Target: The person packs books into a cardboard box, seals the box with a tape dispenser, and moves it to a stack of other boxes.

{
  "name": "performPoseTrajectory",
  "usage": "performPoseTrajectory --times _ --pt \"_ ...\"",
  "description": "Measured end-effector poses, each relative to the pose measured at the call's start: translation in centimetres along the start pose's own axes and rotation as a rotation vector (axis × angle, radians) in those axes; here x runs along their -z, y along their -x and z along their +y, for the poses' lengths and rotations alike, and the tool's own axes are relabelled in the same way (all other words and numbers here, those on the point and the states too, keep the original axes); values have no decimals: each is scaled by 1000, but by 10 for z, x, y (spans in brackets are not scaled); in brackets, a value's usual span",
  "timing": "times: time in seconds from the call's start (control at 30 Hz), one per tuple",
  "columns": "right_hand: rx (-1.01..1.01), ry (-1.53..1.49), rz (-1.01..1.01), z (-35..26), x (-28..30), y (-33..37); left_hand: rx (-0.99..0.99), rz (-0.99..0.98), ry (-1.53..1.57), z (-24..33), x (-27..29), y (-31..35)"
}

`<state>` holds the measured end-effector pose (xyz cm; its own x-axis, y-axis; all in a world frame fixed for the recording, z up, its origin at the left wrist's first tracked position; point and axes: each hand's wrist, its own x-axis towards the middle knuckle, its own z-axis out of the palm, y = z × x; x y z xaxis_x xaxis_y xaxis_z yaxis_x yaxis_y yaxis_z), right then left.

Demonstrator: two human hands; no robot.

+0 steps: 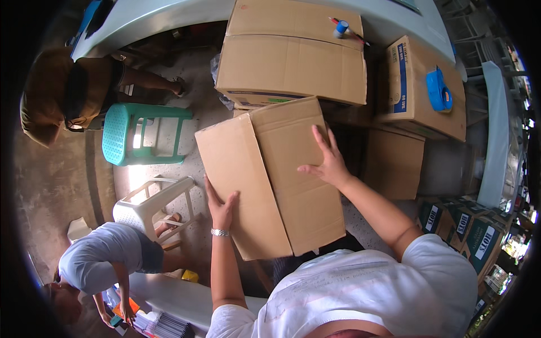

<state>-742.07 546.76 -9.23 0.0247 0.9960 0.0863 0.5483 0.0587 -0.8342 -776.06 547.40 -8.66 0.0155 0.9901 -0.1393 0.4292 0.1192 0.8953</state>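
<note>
A brown cardboard box [293, 191] is right in front of me, turned slightly, its two top flaps meeting at a middle seam. My left hand [220, 207] rests along its left flap near the left edge, thumb and fingers apart; a metal-band watch [220, 232] is on that wrist. My right hand [328, 160] lies spread on the right flap, near its far right edge. Neither hand has a tool in it. What supports the box from below is hidden.
Beyond stands a larger carton [293, 67] with a blue-capped glue stick [341, 29] and a pen [360, 39]. A blue tape dispenser [437, 91] sits on another carton [414, 90]. Left are green [115, 135] and white stools [132, 217], and a seated person [107, 256] handling papers.
</note>
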Motion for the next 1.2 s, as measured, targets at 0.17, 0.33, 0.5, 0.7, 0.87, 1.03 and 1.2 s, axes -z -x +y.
performPoseTrajectory --times 0.17,0.33,0.5,0.7,0.87,1.03,1.2 --pt "-185 61 3 0 4 2 -235 54 -895 24 -22 -6" --pt "-285 146 -86 -11 8 -2 -637 -581 -1065 94 -83 -23" --pt "62 143 167 16 134 -47 -633 -519 -1113 82 -85 -24" --pt "-586 946 787 199 346 -36 -646 -564 -1072 95 -95 -26" --pt "-658 487 552 149 322 -15 -650 -528 -1072 80 -77 -23" --pt "-311 -457 580 -20 179 54 -708 -521 -1015 70 -72 -25" --pt "-267 -349 454 -148 31 96 -972 -735 -888 62 -60 -58"
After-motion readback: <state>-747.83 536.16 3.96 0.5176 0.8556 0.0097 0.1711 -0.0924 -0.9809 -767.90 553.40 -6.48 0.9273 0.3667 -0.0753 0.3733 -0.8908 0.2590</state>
